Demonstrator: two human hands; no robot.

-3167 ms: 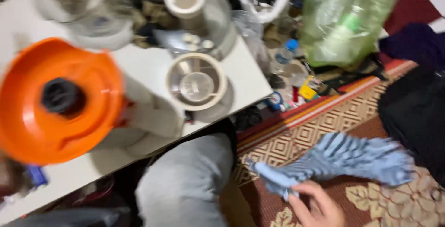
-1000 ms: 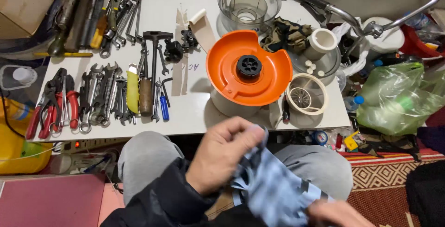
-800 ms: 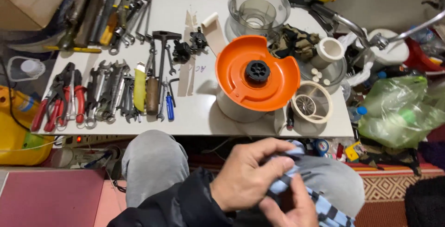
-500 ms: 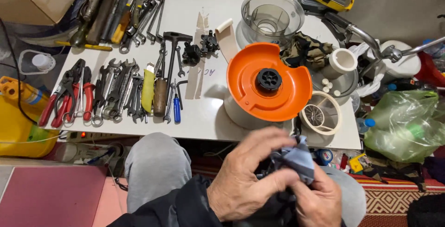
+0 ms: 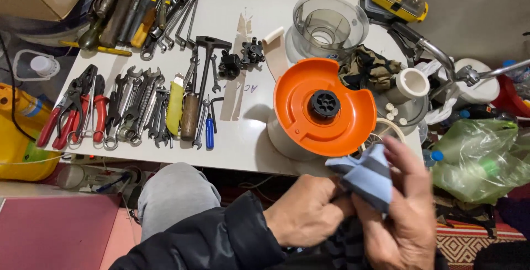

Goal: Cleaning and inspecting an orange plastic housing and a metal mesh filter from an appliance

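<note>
**Both hands bunch a cloth below the counter edge**

The left hand (image 5: 309, 215) is closed on a blue-grey striped cloth (image 5: 367, 176), gripping its lower folds from the left. The right hand (image 5: 403, 215) holds the same cloth from the right, fingers (image 5: 406, 162) curled up over the bunched top. The cloth sits between the two hands, just in front of the counter (image 5: 232, 143) and above the person's lap.

Just beyond the cloth stands a pale appliance base with an orange disc (image 5: 323, 107) on top, a black hub (image 5: 324, 103) at its middle. Behind it is a clear bowl (image 5: 329, 26). A cream strainer ring (image 5: 386, 129) lies partly hidden behind the right hand. To the left, spanners (image 5: 141, 107), red pliers (image 5: 72, 113) and a blue screwdriver (image 5: 210, 132) lie in rows. A green bag (image 5: 480, 159) sits on the floor at the right.
</note>
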